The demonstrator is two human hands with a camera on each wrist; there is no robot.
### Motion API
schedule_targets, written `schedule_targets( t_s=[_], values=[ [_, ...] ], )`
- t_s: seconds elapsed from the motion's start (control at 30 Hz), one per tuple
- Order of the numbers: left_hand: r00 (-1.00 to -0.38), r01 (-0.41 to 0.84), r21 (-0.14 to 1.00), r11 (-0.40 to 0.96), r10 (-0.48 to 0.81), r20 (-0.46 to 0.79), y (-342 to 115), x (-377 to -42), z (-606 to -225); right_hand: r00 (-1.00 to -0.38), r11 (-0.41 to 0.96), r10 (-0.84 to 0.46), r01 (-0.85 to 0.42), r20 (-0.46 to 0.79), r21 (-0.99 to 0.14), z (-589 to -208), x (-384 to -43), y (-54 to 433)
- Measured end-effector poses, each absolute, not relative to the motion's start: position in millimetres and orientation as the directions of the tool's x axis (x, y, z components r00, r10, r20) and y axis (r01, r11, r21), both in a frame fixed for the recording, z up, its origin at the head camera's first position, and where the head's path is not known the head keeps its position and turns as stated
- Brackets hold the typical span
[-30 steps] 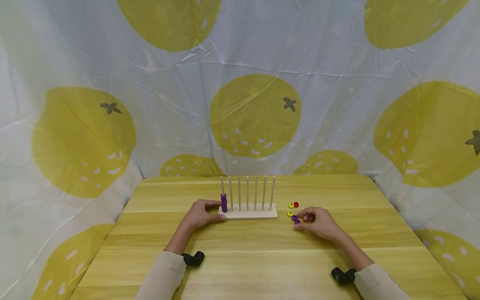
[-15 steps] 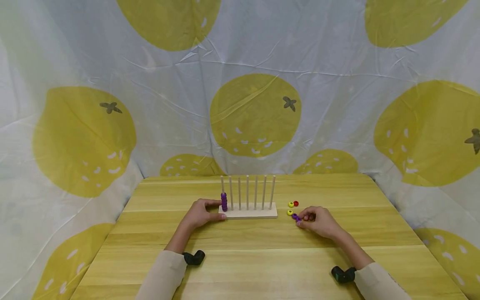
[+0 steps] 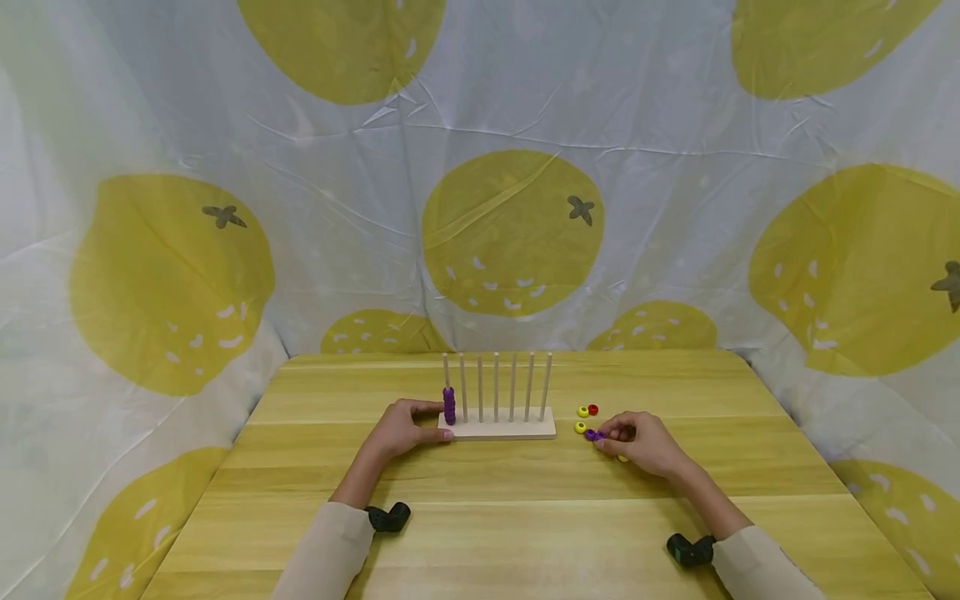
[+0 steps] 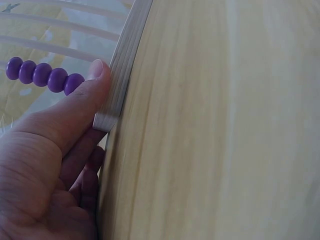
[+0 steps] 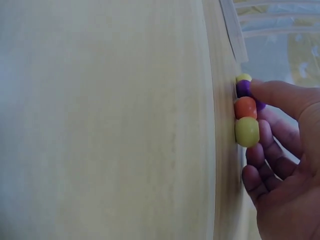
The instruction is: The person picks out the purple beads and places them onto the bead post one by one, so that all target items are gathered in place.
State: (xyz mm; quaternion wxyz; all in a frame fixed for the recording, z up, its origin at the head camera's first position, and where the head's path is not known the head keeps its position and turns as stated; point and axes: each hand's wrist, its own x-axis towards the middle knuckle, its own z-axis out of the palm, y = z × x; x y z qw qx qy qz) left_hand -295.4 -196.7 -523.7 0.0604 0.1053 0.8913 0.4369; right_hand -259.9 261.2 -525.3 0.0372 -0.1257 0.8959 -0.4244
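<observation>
A wooden rack point(image 3: 498, 429) with several upright pegs stands on the table. Purple beads point(image 3: 449, 407) are stacked on its leftmost peg. My left hand point(image 3: 397, 429) grips the left end of the base, its thumb point(image 4: 95, 82) along the front edge. To the right of the rack, my right hand point(image 3: 641, 442) pinches a purple bead point(image 5: 260, 106) between thumb and fingers, partly hidden by the thumb. Another purple bead point(image 3: 590, 435) lies right beside the fingertips. In the right wrist view, an orange bead point(image 5: 245, 108) and a yellow bead point(image 5: 247, 132) sit just under that hand.
Two yellow beads, the farther one point(image 3: 582, 412) and the nearer one point(image 3: 581, 427), lie between rack and right hand. A red bead point(image 3: 593, 410) sits beside the farther one. Behind the wooden table point(image 3: 480, 517) hangs a lemon-print cloth point(image 3: 510, 233).
The right fingertips have shifted slightly away from me and rightward, the purple bead going along. A yellow bead now shows beneath the right hand. The left hand keeps its grip on the rack.
</observation>
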Motion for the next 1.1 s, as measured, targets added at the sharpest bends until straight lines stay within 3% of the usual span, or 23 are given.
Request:
schedule_targets(
  t_s=[0.27,0.57,1.1],
  values=[
    [-0.969,0.145,0.791,0.595,0.245,-0.006,-197.0,-294.4,-523.7,-0.972,0.629,-0.23,-0.191,0.054,-0.754,-513.8,-260.6,261.9],
    [-0.969,0.155,0.785,0.599,0.245,0.005,-197.3,-296.1,-526.1,-0.953,0.664,-0.261,-0.292,0.153,-0.688,-494.3,-268.3,263.4],
    [-0.97,0.15,0.788,0.598,0.242,0.001,-197.2,-295.9,-526.2,-0.937,0.678,-0.282,-0.346,0.205,-0.649,-452.4,-280.1,253.8]
  ],
)
